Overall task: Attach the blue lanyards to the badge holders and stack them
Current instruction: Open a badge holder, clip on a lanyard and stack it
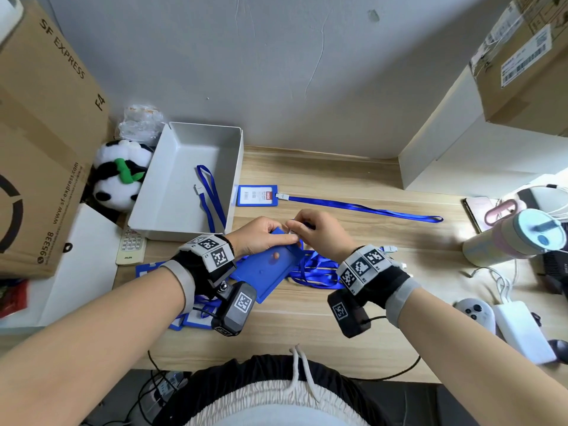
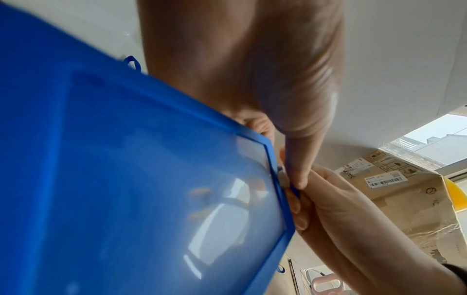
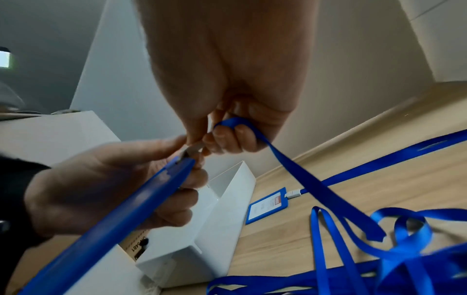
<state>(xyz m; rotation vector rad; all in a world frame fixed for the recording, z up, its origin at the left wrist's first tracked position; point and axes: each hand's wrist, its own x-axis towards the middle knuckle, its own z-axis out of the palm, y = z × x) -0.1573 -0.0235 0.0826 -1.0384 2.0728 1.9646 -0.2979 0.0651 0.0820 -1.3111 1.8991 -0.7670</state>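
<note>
My left hand (image 1: 266, 233) grips the top end of a blue badge holder (image 1: 270, 265), held tilted above the desk; the holder fills the left wrist view (image 2: 126, 179). My right hand (image 1: 313, 229) pinches the metal clip (image 3: 193, 149) of a blue lanyard (image 3: 316, 183) against the holder's top edge (image 3: 177, 167), with the strap looped over its fingers. A pile of loose blue lanyards (image 1: 316, 270) lies under the hands. A finished holder (image 1: 257, 195) with its lanyard (image 1: 368, 208) clipped on lies flat behind. More holders (image 1: 190, 318) lie under my left wrist.
A white bin (image 1: 172, 210) at the left holds one lanyard (image 1: 210, 195). A cardboard box (image 1: 46, 133), a plush panda (image 1: 120, 179) and a remote (image 1: 130, 245) stand left. A tumbler (image 1: 516, 238), a phone (image 1: 478, 210), a controller (image 1: 475, 312) and a white charger (image 1: 522, 330) crowd the right.
</note>
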